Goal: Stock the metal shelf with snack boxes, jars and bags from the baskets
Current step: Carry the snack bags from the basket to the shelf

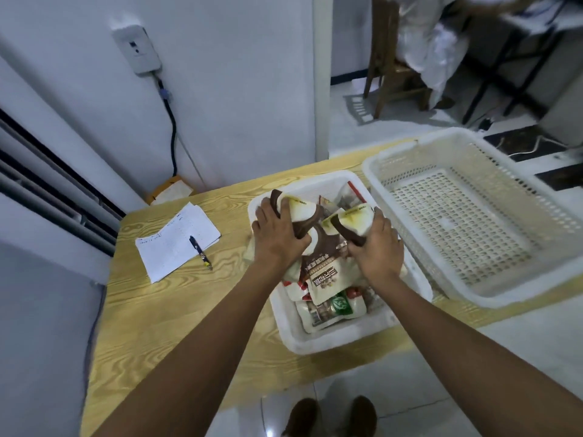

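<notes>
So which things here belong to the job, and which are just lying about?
Job: brown-and-cream snack bag in left hand; second bag in right hand; full white plastic basket; empty perforated white basket.
Lying about: white paper sheets; blue pen.

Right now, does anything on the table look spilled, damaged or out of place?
Nothing looks spilled or torn. Snack bags lie jumbled in the small white basket, where the left hand and right hand each grip a brown-and-white pouch. The empty perforated basket seems to overhang the far edge of the table.
</notes>
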